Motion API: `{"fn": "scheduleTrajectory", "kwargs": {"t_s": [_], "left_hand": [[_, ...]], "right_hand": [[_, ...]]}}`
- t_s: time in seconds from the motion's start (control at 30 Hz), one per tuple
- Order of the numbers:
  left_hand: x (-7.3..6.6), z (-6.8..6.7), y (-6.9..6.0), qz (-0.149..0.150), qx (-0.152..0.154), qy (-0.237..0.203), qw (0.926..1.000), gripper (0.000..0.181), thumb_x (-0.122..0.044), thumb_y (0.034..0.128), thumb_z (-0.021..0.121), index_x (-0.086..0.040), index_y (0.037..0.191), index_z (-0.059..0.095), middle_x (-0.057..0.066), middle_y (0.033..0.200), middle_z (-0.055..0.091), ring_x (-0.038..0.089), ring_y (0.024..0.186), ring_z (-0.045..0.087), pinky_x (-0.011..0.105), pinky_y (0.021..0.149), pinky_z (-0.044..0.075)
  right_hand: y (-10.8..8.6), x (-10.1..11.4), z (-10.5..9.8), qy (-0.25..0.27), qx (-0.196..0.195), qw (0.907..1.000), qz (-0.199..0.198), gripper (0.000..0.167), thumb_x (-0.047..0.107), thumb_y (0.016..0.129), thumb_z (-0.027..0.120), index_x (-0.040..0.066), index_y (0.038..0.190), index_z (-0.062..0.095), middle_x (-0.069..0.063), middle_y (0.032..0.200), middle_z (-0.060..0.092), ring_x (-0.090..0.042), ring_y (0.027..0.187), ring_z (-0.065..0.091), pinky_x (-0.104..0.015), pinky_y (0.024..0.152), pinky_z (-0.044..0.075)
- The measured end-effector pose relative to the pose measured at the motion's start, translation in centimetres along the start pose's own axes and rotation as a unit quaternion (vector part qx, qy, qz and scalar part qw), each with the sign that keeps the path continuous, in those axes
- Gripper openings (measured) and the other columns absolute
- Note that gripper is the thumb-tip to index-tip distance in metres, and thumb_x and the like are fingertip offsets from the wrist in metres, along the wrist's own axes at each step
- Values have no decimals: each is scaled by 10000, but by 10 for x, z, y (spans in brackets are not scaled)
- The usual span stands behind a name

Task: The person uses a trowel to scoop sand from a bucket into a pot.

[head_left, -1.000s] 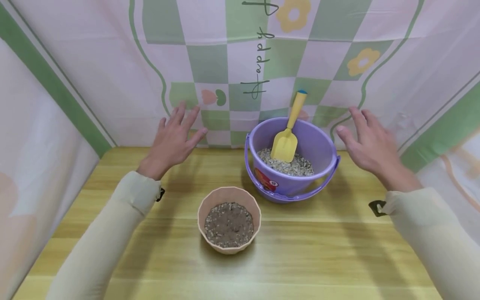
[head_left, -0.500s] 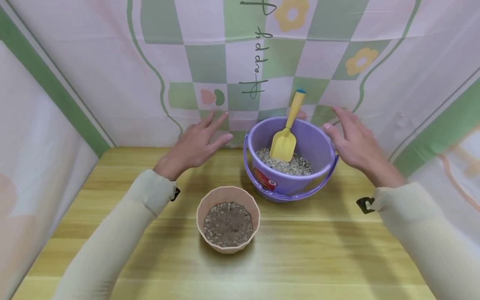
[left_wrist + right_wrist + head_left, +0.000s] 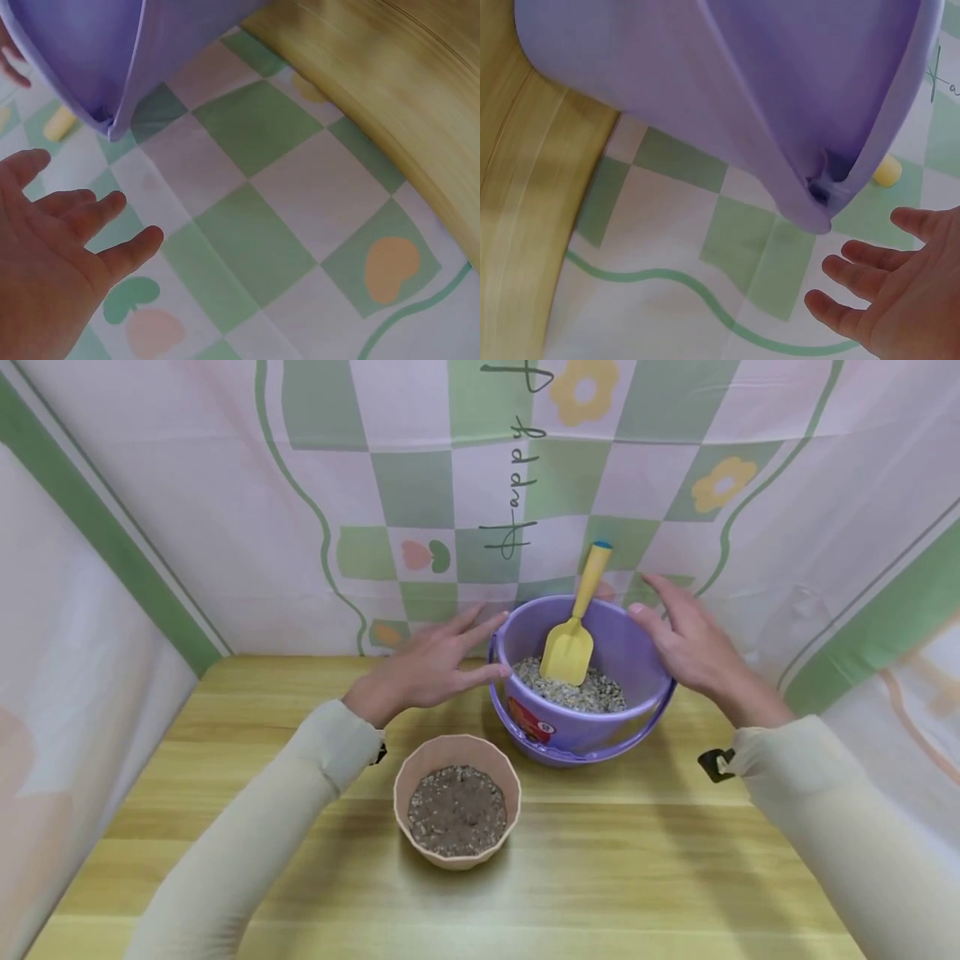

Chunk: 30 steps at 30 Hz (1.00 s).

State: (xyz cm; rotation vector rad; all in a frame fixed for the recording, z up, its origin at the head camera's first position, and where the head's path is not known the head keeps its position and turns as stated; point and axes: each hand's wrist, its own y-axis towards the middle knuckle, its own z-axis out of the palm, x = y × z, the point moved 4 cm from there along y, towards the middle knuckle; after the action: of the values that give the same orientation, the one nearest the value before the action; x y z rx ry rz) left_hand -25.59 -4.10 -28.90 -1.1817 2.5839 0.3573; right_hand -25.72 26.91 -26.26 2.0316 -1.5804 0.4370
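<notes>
A purple bucket [image 3: 581, 731] stands at the back of the table, with grey gravel [image 3: 600, 692] in it and a yellow scoop [image 3: 567, 652] leaning upright in the gravel. My left hand [image 3: 435, 667], fingers spread, is at the bucket's left rim; the left wrist view shows a gap between that hand [image 3: 60, 247] and the bucket [image 3: 187, 37]. On the other side my right hand [image 3: 697, 647] has its fingers extended by the right rim; the right wrist view has this hand [image 3: 900, 292] apart from the bucket [image 3: 652, 67].
A pink bowl [image 3: 406, 777] holding brown material mixed with gravel stands in front of the bucket, slightly left, on the wooden table [image 3: 600, 877]. Behind the table hangs a checkered cloth [image 3: 412, 485], and more cloth borders both sides.
Both hands have moved inward toward the bucket, the left hand rightward and the right hand leftward. Bucket, scoop and bowl have kept their places.
</notes>
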Motion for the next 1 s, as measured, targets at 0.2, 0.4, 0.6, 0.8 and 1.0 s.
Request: {"fn": "scheduleTrajectory", "kwargs": {"t_s": [0.2, 0.4, 0.6, 0.8, 1.0], "left_hand": [[-6, 7, 8, 84, 190, 51, 9998, 890, -781, 895, 421, -373, 1600, 63, 80, 1676, 4, 399, 1459, 254, 548, 1156, 256], [-10, 15, 14, 86, 378, 60, 9992, 965, -828, 844, 446, -361, 1598, 68, 46, 1679, -14, 356, 1486, 205, 529, 1158, 270], [-10, 22, 19, -196, 604, -78, 9980, 1115, -864, 792, 475, -255, 1613, 27, 51, 1671, -109, 307, 1513, 99, 513, 1175, 244], [-10, 25, 21, -285, 651, -97, 9974, 1173, -854, 793, 492, -181, 1612, -10, 53, 1668, -123, 284, 1514, 102, 484, 1175, 260], [-11, 25, 24, -191, 613, -163, 9978, 1185, -840, 802, 504, -144, 1610, -14, 47, 1671, -108, 239, 1520, 69, 458, 1175, 270]], "right_hand": [[4, 6, 3, 62, 52, 9999, 59, 730, 497, 1035, 419, 123, 1606, 162, -209, 1628, 185, -459, 1471, 168, -692, 1129, 118], [13, 12, 4, 149, 96, 9998, 30, 840, 494, 977, 567, 95, 1601, 171, -237, 1598, 255, -485, 1412, 297, -694, 1091, 235], [27, 19, 5, 187, 52, 9998, 43, 874, 469, 953, 628, 77, 1595, 183, -244, 1584, 282, -476, 1392, 348, -662, 1090, 284], [41, 25, 3, 393, 59, 9992, -50, 826, 363, 971, 638, 67, 1593, 182, -244, 1586, 276, -470, 1389, 356, -633, 1096, 307], [53, 27, 3, 612, 21, 9981, -75, 788, 323, 977, 623, 69, 1590, 199, -210, 1600, 266, -451, 1387, 370, -604, 1096, 332]]}}
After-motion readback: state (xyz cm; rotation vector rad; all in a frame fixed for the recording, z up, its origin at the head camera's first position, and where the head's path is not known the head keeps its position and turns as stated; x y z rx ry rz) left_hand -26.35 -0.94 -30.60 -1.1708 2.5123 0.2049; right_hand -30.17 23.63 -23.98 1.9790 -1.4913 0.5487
